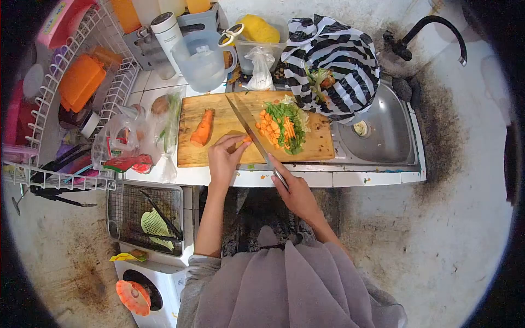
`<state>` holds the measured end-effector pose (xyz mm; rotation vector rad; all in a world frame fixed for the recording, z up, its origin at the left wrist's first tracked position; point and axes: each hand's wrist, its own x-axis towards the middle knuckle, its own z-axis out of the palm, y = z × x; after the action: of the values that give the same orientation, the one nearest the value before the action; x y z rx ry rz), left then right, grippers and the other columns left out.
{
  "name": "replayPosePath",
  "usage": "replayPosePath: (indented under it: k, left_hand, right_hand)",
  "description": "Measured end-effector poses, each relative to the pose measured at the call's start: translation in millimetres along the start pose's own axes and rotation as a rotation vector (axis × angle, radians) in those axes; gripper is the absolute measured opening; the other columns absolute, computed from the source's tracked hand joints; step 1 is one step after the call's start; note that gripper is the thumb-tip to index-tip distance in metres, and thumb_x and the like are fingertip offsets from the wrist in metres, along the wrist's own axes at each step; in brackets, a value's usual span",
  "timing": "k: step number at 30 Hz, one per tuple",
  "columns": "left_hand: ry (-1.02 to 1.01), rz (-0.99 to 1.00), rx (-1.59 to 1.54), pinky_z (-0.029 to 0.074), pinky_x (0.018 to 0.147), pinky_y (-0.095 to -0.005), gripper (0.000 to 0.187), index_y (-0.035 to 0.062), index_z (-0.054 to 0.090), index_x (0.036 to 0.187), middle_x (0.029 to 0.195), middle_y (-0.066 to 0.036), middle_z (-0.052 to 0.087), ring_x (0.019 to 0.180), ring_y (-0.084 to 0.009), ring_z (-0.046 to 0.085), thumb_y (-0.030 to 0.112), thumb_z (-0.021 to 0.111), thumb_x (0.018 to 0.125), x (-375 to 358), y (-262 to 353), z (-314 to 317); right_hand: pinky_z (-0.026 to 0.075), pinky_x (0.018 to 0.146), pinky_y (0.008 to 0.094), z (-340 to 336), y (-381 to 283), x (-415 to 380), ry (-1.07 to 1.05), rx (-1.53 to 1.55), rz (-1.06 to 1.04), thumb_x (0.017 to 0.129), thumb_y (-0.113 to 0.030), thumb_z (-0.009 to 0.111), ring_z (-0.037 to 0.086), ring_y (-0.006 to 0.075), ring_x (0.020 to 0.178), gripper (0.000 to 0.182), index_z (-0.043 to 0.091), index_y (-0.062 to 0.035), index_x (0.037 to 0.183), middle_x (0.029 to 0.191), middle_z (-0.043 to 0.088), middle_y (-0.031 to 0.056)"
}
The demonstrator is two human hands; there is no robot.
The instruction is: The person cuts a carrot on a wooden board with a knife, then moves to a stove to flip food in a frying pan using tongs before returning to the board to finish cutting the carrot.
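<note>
A wooden cutting board (219, 117) lies on the white tiled counter. My right hand (295, 191) is closed round the handle of a long knife (249, 128), whose blade points up and left across the board. At the board's middle, my left hand (227, 156) pinches a small orange piece of carrot (247, 140) just left of the blade. A larger peeled carrot (203, 128) rests to the left. Right of the knife sits a pile of diced carrot (268, 127) beside chopped green vegetables (295, 123).
Behind the board stand a clear jug (202, 60), a white bottle (168, 41) and a tub with a yellow bag (258, 30). A striped plastic bag (355, 71) holding scraps overlaps the sink (388, 131). Plastic bags and a dish rack (46, 104) are at left.
</note>
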<state>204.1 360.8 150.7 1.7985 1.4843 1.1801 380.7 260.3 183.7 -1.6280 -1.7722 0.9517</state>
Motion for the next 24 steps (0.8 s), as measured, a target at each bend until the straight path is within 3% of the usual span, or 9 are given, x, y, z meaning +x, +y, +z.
replayPosePath:
  k: [7,9,24]
  left_hand:
    - [0.027,0.058,-0.026,0.051,0.071,-0.0292,0.021,-0.0004,0.072,0.092,0.091,-0.013,0.070,0.080,-0.0239,0.067,0.010,0.076,0.074,1.0,-3.3,-0.2]
    - [-0.022,-0.038,-0.020,0.051,0.080,-0.0296,0.023,0.0002,0.072,0.093,0.095,-0.013,0.070,0.088,-0.0221,0.067,0.010,0.078,0.073,1.5,-1.3,-0.8]
    - [-0.015,-0.004,-0.039,0.051,0.078,-0.0291,0.021,0.0002,0.072,0.093,0.093,-0.013,0.070,0.087,-0.0225,0.067,0.008,0.076,0.074,2.2,-5.2,0.2]
  right_hand:
    - [0.048,0.068,0.0528,2.8,5.5,2.4,-0.020,-0.003,0.004,0.094,-0.019,0.052,0.062,0.0444,0.077,0.057,0.029,-0.0273,0.145,0.077,0.063,0.0260]
    - [0.047,0.067,0.0531,1.3,3.6,1.8,-0.017,0.003,0.031,0.094,-0.019,0.052,0.062,0.0447,0.076,0.057,0.028,-0.0280,0.145,0.076,0.063,0.0265]
    - [0.048,0.066,0.0528,3.7,6.6,10.2,-0.032,-0.035,-0.020,0.095,-0.019,0.051,0.062,0.0449,0.074,0.057,0.027,-0.0281,0.146,0.073,0.062,0.0268]
